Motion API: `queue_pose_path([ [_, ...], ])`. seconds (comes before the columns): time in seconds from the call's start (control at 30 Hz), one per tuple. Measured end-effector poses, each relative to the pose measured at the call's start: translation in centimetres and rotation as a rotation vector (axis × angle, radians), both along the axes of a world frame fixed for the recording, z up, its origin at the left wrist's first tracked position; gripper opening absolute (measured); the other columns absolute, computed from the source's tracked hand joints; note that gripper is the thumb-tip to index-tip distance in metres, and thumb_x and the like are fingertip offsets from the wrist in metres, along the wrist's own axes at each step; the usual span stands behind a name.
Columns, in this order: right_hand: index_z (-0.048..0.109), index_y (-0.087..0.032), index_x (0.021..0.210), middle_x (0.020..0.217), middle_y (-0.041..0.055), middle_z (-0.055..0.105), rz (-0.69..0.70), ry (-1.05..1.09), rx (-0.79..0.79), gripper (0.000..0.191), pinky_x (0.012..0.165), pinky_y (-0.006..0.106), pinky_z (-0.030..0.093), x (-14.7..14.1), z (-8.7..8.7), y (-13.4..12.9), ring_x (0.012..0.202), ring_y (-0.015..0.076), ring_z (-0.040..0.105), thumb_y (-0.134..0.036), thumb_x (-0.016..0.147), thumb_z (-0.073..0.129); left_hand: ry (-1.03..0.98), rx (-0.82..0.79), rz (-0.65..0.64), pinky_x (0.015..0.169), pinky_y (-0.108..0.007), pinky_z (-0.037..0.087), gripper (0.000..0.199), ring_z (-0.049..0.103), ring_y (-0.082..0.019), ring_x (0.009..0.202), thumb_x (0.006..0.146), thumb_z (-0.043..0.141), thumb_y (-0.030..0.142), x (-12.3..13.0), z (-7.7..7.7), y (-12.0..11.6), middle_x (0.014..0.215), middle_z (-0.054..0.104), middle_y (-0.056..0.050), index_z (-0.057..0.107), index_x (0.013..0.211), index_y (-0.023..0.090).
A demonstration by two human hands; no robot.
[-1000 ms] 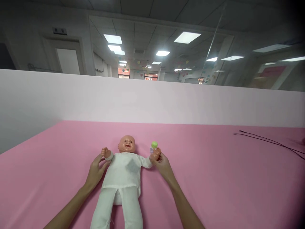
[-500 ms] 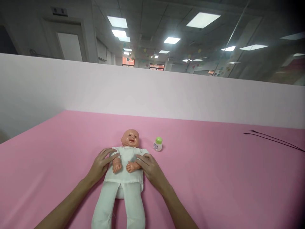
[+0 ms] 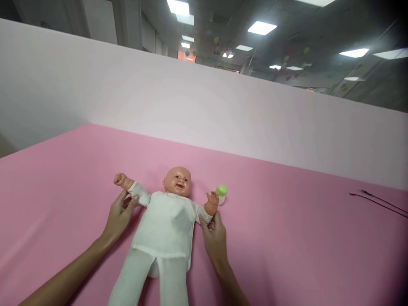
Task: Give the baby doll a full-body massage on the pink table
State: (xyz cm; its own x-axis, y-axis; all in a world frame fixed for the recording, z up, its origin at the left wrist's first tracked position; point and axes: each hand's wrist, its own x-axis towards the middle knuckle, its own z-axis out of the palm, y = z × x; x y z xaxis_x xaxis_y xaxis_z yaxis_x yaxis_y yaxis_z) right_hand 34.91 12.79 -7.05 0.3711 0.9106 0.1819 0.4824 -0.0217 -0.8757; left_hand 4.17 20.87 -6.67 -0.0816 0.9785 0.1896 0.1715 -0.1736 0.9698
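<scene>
The doll (image 3: 165, 221) lies on its back on the pink bench (image 3: 287, 238). Half a second ago its arms were folded on its chest; now the left hand (image 3: 118, 216) and right hand (image 3: 214, 231) pinch the sleeves, spreading them toward 10 and 2 o'clock, near the green-capped bottle (image 3: 221, 193).

A plastic baby doll in a white cloth top and white trousers (image 3: 165, 231) lies on its back on the pink cloth-covered surface (image 3: 287, 238), head pointing away from the person and legs running down out of view. Its bare, peach-coloured head is tipped slightly to one side. Both arms are spread outward and raised. The left hand (image 3: 117, 214) pinches the white sleeve of one arm near its clenched fist; the right hand (image 3: 215, 236) grips the other sleeve at the cuff, just below the doll's open palm.
</scene>
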Motion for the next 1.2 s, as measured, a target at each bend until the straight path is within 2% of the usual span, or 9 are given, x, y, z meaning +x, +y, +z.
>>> queue_pose_path([
  [0.07,0.062,-0.022,0.137,0.115,0.0106,0.078,0.054,-0.04,0.057,0.044,0.086,0.041,0.063,0.4,-0.5,0.0,0.103,0.0291,0.075,-0.042,0.099,0.056,0.092,0.067,-0.001,0.083,-0.04,0.061,0.039,0.072,-0.031,0.101,0.097,0.059,0.052,-0.1,-0.4,-0.2,0.111,0.075,-0.01,0.067,0.115,0.019],
  [0.17,0.068,-0.028,0.134,0.14,0.0073,0.07,0.196,-0.162,0.25,0.039,0.107,0.045,0.059,1.0,-1.6,0.2,0.13,0.0274,0.067,-0.026,0.099,0.051,0.25,0.271,-0.094,0.09,-0.041,0.062,0.037,0.07,-0.031,0.112,0.1,0.054,0.042,-0.5,-1.1,-0.2,0.124,0.072,-0.012,0.07,0.126,0.021],
  [0.3,0.074,-0.033,0.124,0.144,0.0043,0.068,0.329,-0.335,0.349,0.036,0.104,0.042,0.062,1.3,-2.3,-0.1,0.131,0.026,0.067,-0.018,0.102,0.051,0.421,0.489,-0.29,0.1,-0.041,0.06,0.038,0.065,-0.028,0.127,0.104,0.048,0.025,-0.7,-1.4,0.0,0.134,0.068,-0.01,0.074,0.13,0.032],
  [0.5,0.07,-0.036,0.131,0.148,0.0041,0.064,0.346,-0.337,0.339,0.038,0.109,0.045,0.059,1.0,-1.8,-0.5,0.137,0.0268,0.062,-0.016,0.103,0.052,0.534,0.715,-0.274,0.102,-0.043,0.059,0.046,0.062,-0.027,0.132,0.102,0.053,0.013,-0.4,-0.8,-0.3,0.135,0.069,-0.008,0.068,0.137,0.039],
  [0.67,0.066,-0.028,0.138,0.143,0.0086,0.068,0.209,-0.194,0.186,0.041,0.106,0.048,0.06,1.1,-2.2,-0.2,0.132,0.0286,0.066,-0.025,0.099,0.05,0.519,0.597,-0.197,0.097,-0.039,0.06,0.042,0.067,-0.027,0.123,0.103,0.048,0.02,-0.4,-1.2,-0.7,0.136,0.068,-0.013,0.064,0.141,0.027],
  [0.77,0.053,-0.024,0.149,0.14,0.0123,0.069,0.127,-0.06,0.068,0.052,0.09,0.044,0.066,0.7,-1.7,-0.2,0.115,0.0284,0.074,-0.029,0.097,0.048,0.415,0.414,-0.094,0.097,-0.041,0.06,0.04,0.068,-0.029,0.12,0.103,0.046,0.031,-0.4,-1.5,-0.7,0.134,0.069,-0.015,0.063,0.137,0.019],
  [0.93,0.054,-0.017,0.139,0.102,0.0125,0.079,0.103,0.033,0.039,0.048,0.074,0.041,0.062,0.0,-0.5,-0.3,0.083,0.0281,0.076,-0.043,0.099,0.051,0.188,0.198,-0.014,0.078,-0.037,0.06,0.029,0.068,-0.024,0.084,0.099,0.05,0.044,-0.3,-0.7,-0.8,0.092,0.072,-0.006,0.065,0.099,0.019],
  [1.1,0.059,-0.02,0.12,0.092,0.011,0.078,0.053,-0.043,0.048,0.038,0.075,0.04,0.06,-0.4,0.2,-0.4,0.077,0.0267,0.073,-0.049,0.101,0.045,0.132,0.225,-0.021,0.082,-0.037,0.058,0.027,0.067,-0.023,0.084,0.099,0.052,0.043,-0.3,-0.4,-0.8,0.09,0.07,-0.005,0.065,0.096,0.019],
  [1.2,0.058,-0.02,0.135,0.114,0.0108,0.077,0.101,-0.15,0.099,0.041,0.085,0.039,0.061,-0.7,0.3,-0.5,0.097,0.026,0.075,-0.035,0.1,0.043,0.198,0.368,-0.114,0.095,-0.04,0.057,0.032,0.068,-0.026,0.108,0.101,0.047,0.035,-0.4,-0.7,-0.8,0.116,0.072,-0.011,0.069,0.118,0.018],
])
